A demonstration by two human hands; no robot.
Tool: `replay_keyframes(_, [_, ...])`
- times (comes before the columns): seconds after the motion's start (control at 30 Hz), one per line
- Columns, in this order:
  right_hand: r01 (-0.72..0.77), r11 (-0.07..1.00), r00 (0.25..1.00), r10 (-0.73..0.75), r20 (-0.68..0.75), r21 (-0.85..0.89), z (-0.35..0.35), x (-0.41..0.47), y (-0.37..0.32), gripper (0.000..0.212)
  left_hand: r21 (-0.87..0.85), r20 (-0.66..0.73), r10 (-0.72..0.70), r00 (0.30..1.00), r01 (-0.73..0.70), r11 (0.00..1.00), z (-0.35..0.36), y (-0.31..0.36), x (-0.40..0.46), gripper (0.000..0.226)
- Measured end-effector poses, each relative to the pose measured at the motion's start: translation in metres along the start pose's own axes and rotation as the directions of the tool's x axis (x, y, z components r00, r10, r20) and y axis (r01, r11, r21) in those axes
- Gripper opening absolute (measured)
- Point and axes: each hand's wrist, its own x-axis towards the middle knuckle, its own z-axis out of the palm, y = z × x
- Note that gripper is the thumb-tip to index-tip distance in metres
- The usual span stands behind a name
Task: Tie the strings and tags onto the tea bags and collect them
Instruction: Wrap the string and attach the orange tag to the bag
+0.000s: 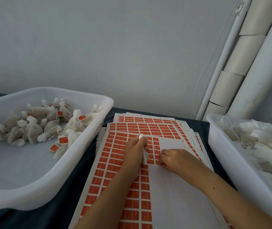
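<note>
left grip (136,147): fingers curled round a white tea bag (144,155), its gathered top poking out above the fist and its body hanging below the fingers, so the bag's long axis runs roughly from the far edge of the worktop toward the near edge. a thin string (152,144) seems to trail off the bag toward the right; too fine to be sure.

right grip (170,158): fingers curled down onto the top sticker sheet (115,162), fingertips pinched at the boundary where the orange tags (150,161) end and the bare white backing begins. whether a tag is already lifted cannot be told; the fingertips hide it.

key relation: the bag sits just to the left of the right fingertips, nearly touching. the next tag lies directly under the right hand, so the right hand is nearer the tag and the left only needs to present the string.

outward: sheets stacked mid-worktop, fanned toward the far edge. left bin (99,128) at the left edge holds finished bags with orange tags. right bin (214,138) at the right edge holds untagged bags with loose strings. judgement: tagging in progress, collection still to come.
</note>
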Motion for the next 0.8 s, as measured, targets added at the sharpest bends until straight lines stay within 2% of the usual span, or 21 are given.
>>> replay_keyframes(0.13, [0.057,0.997,0.998,-0.057,-0.012,-0.053,0.003,-0.001,-0.001,0.042,-0.005,0.008,0.002,1.0,-0.002,1.0,0.0,0.001,0.0,0.032])
replay_keyframes(0.27, [0.022,1.0,0.997,-0.022,-0.07,-0.003,0.0,-0.001,-0.002,0.036,0.001,-0.006,-0.007,1.0,0.007,1.0,0.0,-0.001,0.0,0.032])
replay_keyframes(0.43, [-0.097,0.984,0.96,0.132,-0.245,0.151,-0.008,-0.001,-0.011,0.03,0.001,-0.035,-0.027,0.999,0.027,1.0,0.0,-0.002,0.0,0.031])
replay_keyframes(0.5, [-0.144,0.959,0.951,0.203,-0.235,0.246,-0.007,0.001,-0.015,0.029,-0.006,-0.035,-0.028,0.999,0.028,1.0,0.0,-0.003,0.0,0.031])
replay_keyframes(0.6, [-0.247,0.859,0.901,0.374,-0.22,0.449,0.001,0.005,-0.02,0.029,-0.019,-0.03,-0.027,0.999,0.027,0.999,0.0,-0.002,0.0,0.029])
replay_keyframes(0.7, [-0.347,0.709,0.829,0.538,-0.153,0.613,0.005,0.01,-0.025,0.016,-0.025,-0.024,-0.03,0.999,0.03,0.999,-0.001,-0.002,0.001,0.031])
replay_keyframes(0.8, [-0.39,0.575,0.796,0.603,-0.05,0.719,0.005,0.016,-0.026,0.016,-0.002,-0.038,-0.031,0.999,0.031,1.0,-0.001,-0.003,0.001,0.031])
